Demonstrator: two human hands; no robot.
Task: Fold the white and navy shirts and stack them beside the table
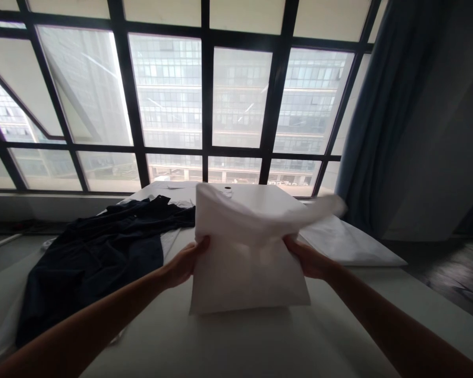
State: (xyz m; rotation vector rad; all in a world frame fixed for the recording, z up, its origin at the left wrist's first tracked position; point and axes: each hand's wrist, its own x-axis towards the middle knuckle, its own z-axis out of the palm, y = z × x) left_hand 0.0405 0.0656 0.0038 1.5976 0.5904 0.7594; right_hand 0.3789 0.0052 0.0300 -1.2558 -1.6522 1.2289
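A white plastic bag (248,273) hangs in front of me above the table, its upper part flopping forward and blurred by motion. My left hand (186,262) grips its left edge, thumb on the near face. On the opposite edge, my right hand (308,258) is closed on the bag in the same way. The fingers behind the bag are hidden, and I cannot tell whether anything is inside it.
Dark navy clothing (98,252) is spread on the left over white material. A stack of flat white bags or sheets (347,239) lies at the right on the white table (236,346). Behind stand large windows (242,97) and a blue curtain (372,126).
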